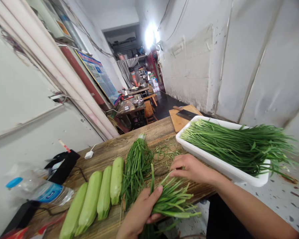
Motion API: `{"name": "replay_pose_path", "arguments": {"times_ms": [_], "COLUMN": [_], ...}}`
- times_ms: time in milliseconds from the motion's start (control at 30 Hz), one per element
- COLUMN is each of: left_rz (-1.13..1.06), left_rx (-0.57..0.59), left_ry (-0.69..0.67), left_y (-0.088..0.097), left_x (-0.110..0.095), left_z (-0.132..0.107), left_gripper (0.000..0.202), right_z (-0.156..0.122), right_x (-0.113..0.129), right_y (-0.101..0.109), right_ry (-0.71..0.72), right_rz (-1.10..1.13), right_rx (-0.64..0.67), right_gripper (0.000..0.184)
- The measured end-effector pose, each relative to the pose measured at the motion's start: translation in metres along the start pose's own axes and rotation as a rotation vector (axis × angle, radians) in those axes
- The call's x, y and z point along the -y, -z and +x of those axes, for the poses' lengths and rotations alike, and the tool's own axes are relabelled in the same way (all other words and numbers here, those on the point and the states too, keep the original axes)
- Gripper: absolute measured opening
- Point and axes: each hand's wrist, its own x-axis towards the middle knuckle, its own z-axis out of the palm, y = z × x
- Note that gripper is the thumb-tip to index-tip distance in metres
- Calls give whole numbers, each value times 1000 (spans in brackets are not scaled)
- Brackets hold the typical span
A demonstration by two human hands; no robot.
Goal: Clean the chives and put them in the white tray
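My left hand (146, 205) is closed around a small bunch of green chives (174, 199) at the table's front edge. Just above the bunch, my right hand (188, 169) has its fingers pinched together at the tip of a single stalk rising from it. A tied bundle of chives (138, 162) lies beyond my left hand. Right of my hands, a white plastic tub (221, 166) holds a large heap of long chives (229, 142), their ends hanging over its right side. Loose trimmings (164, 152) are scattered on the wooden table (109, 149).
Several pale green zucchini (89, 202) lie side by side at left. Behind them are a water bottle (42, 191), a black box (62, 166) and a white plug (89, 153). A cleaver (187, 114) rests on a cutting board (178, 122). Another person (135, 79) is at a far table.
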Motion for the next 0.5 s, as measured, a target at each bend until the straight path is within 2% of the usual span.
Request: {"name": "replay_pose_path", "arguments": {"times_ms": [100,133,167,300,367,433,500], "left_rz": [-69,-96,-120,-153,-140,-117,-83], "left_rx": [-44,-63,-73,-74,-95,-133,-156], "left_ry": [31,39,45,52,54,62,72], "left_y": [5,6,7,5,3,3,6], "left_x": [5,7,8,12,14,17,21], "left_z": [1,2,3,7,8,8,8], "left_gripper": [53,52,53,54,54,54,52], "right_z": [-6,-7,-7,1,6,10,10], "right_x": [-2,0,2,12,14,14,14], "right_y": [5,5,5,-3,-9,-12,-15], "right_ry": [-184,-219,-236,-201,-143,-91,-54], "right_rz": [-31,-61,-85,-111,-112,-125,-207], "right_rx": [-328,-383,-383,-98,27,117,169], "right_gripper": [41,44,46,27,27,13,11]}}
